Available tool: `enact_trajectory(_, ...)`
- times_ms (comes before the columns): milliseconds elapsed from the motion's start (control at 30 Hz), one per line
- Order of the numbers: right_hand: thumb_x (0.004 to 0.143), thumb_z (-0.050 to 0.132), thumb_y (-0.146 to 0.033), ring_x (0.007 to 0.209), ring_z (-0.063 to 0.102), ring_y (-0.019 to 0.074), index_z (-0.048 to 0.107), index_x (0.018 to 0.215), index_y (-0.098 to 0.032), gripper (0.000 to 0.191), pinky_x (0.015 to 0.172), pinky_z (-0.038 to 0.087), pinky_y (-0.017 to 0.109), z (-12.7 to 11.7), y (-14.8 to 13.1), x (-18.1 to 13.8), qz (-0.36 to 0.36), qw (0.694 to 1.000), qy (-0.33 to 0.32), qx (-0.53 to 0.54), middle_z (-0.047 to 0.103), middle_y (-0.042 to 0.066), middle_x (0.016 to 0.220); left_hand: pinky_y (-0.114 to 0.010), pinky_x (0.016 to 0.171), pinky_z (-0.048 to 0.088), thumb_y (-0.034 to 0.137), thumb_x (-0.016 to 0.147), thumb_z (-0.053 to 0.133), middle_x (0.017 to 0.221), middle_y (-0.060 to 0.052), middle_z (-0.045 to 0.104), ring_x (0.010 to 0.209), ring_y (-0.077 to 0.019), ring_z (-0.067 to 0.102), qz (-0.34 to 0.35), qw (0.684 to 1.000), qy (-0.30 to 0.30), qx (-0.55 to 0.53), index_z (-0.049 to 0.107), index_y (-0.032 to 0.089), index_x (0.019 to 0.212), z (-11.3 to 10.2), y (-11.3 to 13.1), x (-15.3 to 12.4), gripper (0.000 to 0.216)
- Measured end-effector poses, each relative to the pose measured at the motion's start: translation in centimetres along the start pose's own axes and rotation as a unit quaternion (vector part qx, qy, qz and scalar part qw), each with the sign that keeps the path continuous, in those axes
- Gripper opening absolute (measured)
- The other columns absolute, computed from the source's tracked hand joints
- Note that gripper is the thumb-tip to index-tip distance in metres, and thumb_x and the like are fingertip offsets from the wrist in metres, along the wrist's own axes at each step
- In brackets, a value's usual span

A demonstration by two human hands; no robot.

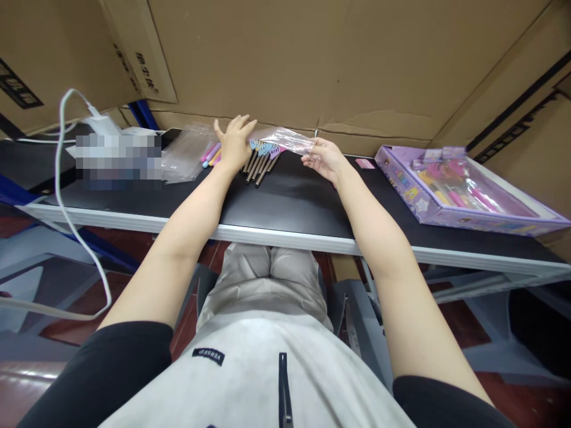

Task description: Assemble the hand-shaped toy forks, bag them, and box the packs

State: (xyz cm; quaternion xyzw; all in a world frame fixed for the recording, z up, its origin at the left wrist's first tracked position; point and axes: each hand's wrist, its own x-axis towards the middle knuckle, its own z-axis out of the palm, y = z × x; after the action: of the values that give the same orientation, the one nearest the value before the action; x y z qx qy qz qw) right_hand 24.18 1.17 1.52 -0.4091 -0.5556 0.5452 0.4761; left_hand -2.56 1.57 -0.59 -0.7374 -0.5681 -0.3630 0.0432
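My left hand [234, 141] lies flat with its fingers stretched out on a row of brown pens [260, 162] with coloured tops, on the black table [285, 199]. A few pink, yellow and blue pens [210, 155] stick out to the left of that hand. My right hand [325, 159] pinches one end of a clear plastic sleeve [288, 140], which hangs just above the pens' tops.
A stack of clear plastic sleeves [185, 153] lies left of the pens. A purple stationery gift box [464, 190] sits at the table's right. A small pink eraser [364, 163] lies near it. Cardboard boxes [339, 59] wall the back. A white charger and cable [62, 178] hang at the left.
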Motion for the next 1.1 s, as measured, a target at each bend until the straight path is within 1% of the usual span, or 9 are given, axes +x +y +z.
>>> enact_trajectory(100,0.088,0.074,-0.003,0.063,0.069,0.0094,0.06,0.095,-0.02,0.023,0.072,0.064,0.023,-0.2,0.2,0.0,0.019,1.0,0.006,-0.016,0.064,-0.004,0.07,-0.08,0.134,0.0,0.054,0.079,0.06,0.172,0.002,0.055,0.17,-0.0382,0.03,-0.015,0.999,-0.016,0.027,0.037,0.054,0.171,-0.4,-0.2,0.0,0.094)
enact_trajectory(167,0.085,0.078,-0.002,0.065,0.071,0.0112,0.063,0.096,-0.019,0.026,0.074,0.066,0.027,-0.4,0.4,0.0,0.026,0.999,0.006,-0.03,0.068,-0.001,0.073,-0.078,0.134,-0.004,0.063,0.081,0.058,0.174,0.004,0.052,0.173,-0.0366,0.022,-0.035,0.997,-0.041,0.06,0.036,0.051,0.172,-1.0,0.5,-0.2,0.095)
enact_trajectory(267,0.083,0.083,-0.002,0.069,0.074,0.0139,0.067,0.098,-0.018,0.027,0.08,0.069,0.032,-0.6,0.6,0.1,0.027,0.999,0.007,-0.041,0.072,0.002,0.078,-0.075,0.134,-0.013,0.075,0.076,0.059,0.173,0.006,0.053,0.174,-0.0344,0.009,-0.054,0.993,-0.062,0.088,0.035,0.046,0.173,-1.7,1.4,-0.5,0.104)
enact_trajectory(333,0.084,0.082,-0.002,0.071,0.075,0.0146,0.069,0.098,-0.018,0.025,0.083,0.069,0.034,-0.5,0.7,0.1,0.026,0.999,0.01,-0.041,0.073,0.002,0.079,-0.074,0.135,-0.015,0.076,0.072,0.063,0.172,0.006,0.054,0.174,-0.0341,0.007,-0.054,0.993,-0.058,0.09,0.035,0.045,0.173,-1.8,1.5,-0.6,0.11)
enact_trajectory(533,0.088,0.074,0.003,0.069,0.074,0.0121,0.071,0.096,-0.017,0.021,0.081,0.067,0.029,-0.3,0.3,-0.3,0.041,0.999,0.011,-0.029,0.077,0.004,0.081,-0.078,0.135,-0.012,0.058,0.072,0.072,0.181,-0.003,0.041,0.176,-0.04,0.002,0.004,0.997,-0.05,0.065,0.032,0.043,0.175,-0.4,-1.2,0.0,0.112)
enact_trajectory(700,0.086,0.077,0.003,0.067,0.072,0.0112,0.069,0.092,-0.018,0.023,0.079,0.067,0.028,-0.4,0.3,-0.4,0.046,0.999,0.005,-0.02,0.079,0.005,0.084,-0.084,0.132,-0.011,0.043,0.073,0.076,0.186,-0.008,0.029,0.175,-0.046,0.008,-0.013,0.997,-0.036,0.06,0.031,0.041,0.176,0.1,-2.2,0.2,0.113)
enact_trajectory(867,0.085,0.076,0.004,0.067,0.071,0.0111,0.068,0.092,-0.018,0.025,0.085,0.068,0.031,-0.4,0.9,0.2,0.052,0.998,0.008,-0.026,0.076,0.003,0.08,-0.083,0.133,-0.01,0.042,0.076,0.082,0.182,-0.01,0.039,0.174,-0.0459,0.012,0.074,0.994,-0.057,0.049,0.034,0.04,0.176,-0.5,0.7,-0.5,0.111)
enact_trajectory(967,0.085,0.071,0.005,0.067,0.071,0.0112,0.067,0.092,-0.018,0.024,0.085,0.068,0.031,0.0,1.1,0.3,0.056,0.998,0.008,-0.022,0.075,0.002,0.078,-0.079,0.136,-0.007,0.039,0.083,0.077,0.178,-0.012,0.046,0.172,-0.0437,0.023,0.133,0.987,-0.08,0.038,0.038,0.037,0.174,-0.3,3.2,-1.1,0.1)
enact_trajectory(1100,0.088,0.064,0.006,0.065,0.07,0.0103,0.067,0.094,-0.017,0.024,0.079,0.067,0.026,1.0,0.9,-0.3,0.065,0.998,0.002,-0.013,0.075,0.003,0.078,-0.078,0.137,0.002,0.027,0.091,0.061,0.16,-0.015,0.065,0.162,-0.0424,0.045,0.132,0.988,-0.078,0.027,0.051,0.032,0.167,0.9,4.8,-1.5,0.077)
